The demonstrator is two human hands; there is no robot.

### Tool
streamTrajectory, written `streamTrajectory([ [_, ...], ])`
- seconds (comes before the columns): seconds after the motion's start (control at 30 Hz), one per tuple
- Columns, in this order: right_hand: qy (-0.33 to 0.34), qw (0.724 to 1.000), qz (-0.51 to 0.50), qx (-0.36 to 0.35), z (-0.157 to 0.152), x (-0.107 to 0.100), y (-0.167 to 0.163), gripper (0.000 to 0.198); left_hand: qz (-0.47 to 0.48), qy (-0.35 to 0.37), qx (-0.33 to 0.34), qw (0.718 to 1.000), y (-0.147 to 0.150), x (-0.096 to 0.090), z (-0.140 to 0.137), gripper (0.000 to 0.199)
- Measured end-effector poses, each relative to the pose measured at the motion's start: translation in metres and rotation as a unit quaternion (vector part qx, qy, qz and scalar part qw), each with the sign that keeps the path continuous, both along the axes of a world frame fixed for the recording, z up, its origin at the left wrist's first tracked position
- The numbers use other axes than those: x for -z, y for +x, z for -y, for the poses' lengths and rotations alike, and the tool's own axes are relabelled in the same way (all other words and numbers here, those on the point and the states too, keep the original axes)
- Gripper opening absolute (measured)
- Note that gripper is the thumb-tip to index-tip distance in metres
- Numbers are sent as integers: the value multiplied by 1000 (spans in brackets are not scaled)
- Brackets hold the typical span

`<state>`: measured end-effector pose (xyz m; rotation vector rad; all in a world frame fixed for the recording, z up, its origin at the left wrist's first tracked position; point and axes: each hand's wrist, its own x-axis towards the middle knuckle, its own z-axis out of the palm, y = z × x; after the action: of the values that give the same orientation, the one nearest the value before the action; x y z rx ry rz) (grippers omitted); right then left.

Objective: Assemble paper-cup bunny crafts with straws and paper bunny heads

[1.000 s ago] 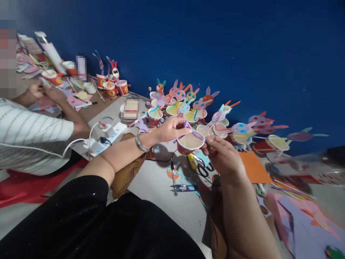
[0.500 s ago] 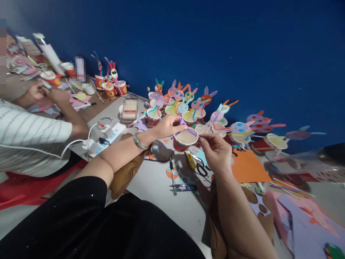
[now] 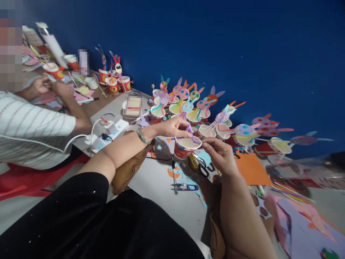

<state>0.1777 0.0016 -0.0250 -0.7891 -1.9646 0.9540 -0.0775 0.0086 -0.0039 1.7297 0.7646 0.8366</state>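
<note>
A red and white paper cup [image 3: 184, 153] stands tilted slightly toward me above the table, its open mouth facing up. My left hand [image 3: 178, 127] is over its far left rim, thumb and fingers closed on a bent purple pipe cleaner [image 3: 189, 129]. That pipe cleaner runs down across the mouth to the right rim. At that right rim, the thumb and fingertips of my right hand [image 3: 221, 153] are pinched together; whatever is between them is too small to make out. Below the cup lie a pen [image 3: 174, 172], thread snips [image 3: 185, 187] and black-handled scissors [image 3: 205, 168].
Several cups with paper animal heads [image 3: 194, 116] line the blue wall. A power strip [image 3: 111, 135] lies left, beside a co-worker's arm [image 3: 81, 120]. Orange paper [image 3: 253, 169], loose pipe cleaners [image 3: 293, 194] and purple paper sheets [image 3: 302, 226] are on the right.
The view has shifted a little. The cup sits slightly lower against my left hand, and the purple pipe cleaner is bent up higher in my left fingers. My right hand stays at the right rim.
</note>
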Motion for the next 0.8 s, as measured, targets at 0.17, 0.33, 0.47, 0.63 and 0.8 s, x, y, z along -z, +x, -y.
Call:
streamTrajectory([
  [0.17,-88,995,-28,-41,-2,3,1,30,12,-14,20,1000,0,2,-3,24],
  [0.33,-216,958,-189,-18,1,15,-16,36,41,-26,25,998,-3,4,-6,26],
  [0.47,-304,922,-238,-29,7,21,-31,43,46,-47,56,996,-3,5,-6,30],
  [0.63,-328,915,-235,8,10,23,-38,45,40,-33,30,998,-2,8,-8,27],
  [0.8,-242,933,-235,121,10,34,-42,42,13,-11,-26,1000,-2,14,-14,21],
])
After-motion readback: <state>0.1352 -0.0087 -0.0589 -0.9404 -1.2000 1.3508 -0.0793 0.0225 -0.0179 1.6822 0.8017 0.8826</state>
